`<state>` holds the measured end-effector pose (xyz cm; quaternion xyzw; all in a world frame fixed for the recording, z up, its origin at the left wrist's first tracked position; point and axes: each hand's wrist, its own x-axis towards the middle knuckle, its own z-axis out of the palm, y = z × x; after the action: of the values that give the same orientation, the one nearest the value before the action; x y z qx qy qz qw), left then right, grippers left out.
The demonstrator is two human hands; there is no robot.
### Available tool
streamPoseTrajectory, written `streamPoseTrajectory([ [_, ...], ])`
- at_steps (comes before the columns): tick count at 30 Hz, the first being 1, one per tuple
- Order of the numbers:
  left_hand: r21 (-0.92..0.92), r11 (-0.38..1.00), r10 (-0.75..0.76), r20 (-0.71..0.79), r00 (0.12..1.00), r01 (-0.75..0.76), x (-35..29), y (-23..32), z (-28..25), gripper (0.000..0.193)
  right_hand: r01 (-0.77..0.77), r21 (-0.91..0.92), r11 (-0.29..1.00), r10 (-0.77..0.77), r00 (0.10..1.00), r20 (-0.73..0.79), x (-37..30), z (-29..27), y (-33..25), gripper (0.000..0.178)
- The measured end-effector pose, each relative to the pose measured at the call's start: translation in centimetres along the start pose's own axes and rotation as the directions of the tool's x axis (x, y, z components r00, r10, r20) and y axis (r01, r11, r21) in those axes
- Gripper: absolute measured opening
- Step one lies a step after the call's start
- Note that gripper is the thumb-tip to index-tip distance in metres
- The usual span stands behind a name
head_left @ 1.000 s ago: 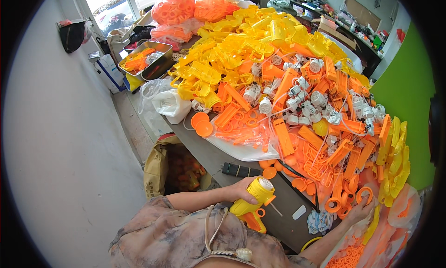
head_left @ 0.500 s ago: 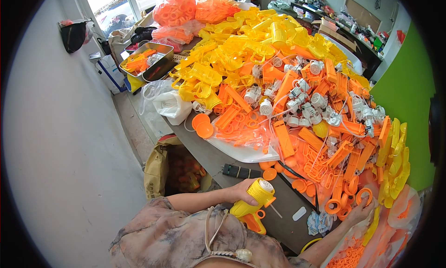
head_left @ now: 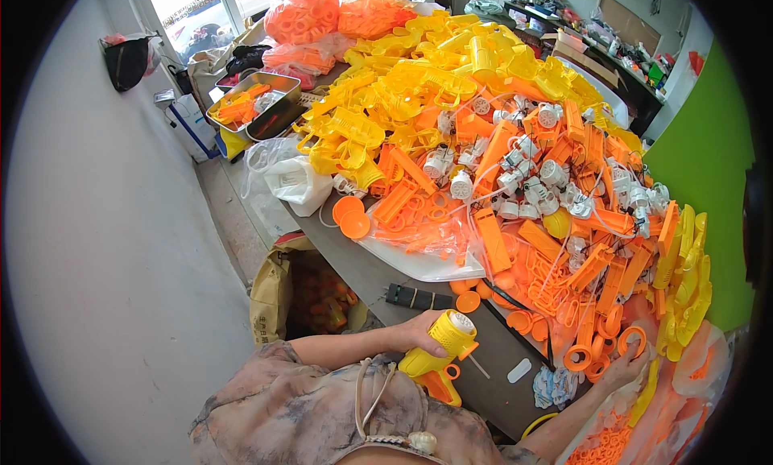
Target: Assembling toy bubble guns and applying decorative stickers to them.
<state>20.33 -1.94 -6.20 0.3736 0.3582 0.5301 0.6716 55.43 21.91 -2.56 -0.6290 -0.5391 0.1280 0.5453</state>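
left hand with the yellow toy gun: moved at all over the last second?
No. The left hand holds the yellow toy gun at the same spot, just below the black strip on the table edge.

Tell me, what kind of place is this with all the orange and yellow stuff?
Probably a small toy-assembly workshop. A long table is heaped with yellow plastic shells and orange plastic parts, with small white parts among them. The left hand holds a half-built yellow toy; the right hand reaches into the orange parts.
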Motion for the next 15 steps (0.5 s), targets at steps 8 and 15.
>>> streamPoseTrajectory([
  [8, 0.013, 1.0, -0.005, -0.001, 1.0, 0.005, 0.12, -0.44, -0.14, 0.075, -0.003, -0.013, 1.0, 0.003, 1.0, 0.012, 0.12, -0.06, 0.12, 0.028],
  [15, -0.03, 0.999, 0.044, 0.015, 0.999, -0.044, 0.61, -0.16, 0.04, 0.09, -0.012, -0.01, 1.0, 0.012, 1.0, 0.004, 0.16, -0.02, 0.15, 0.027],
])
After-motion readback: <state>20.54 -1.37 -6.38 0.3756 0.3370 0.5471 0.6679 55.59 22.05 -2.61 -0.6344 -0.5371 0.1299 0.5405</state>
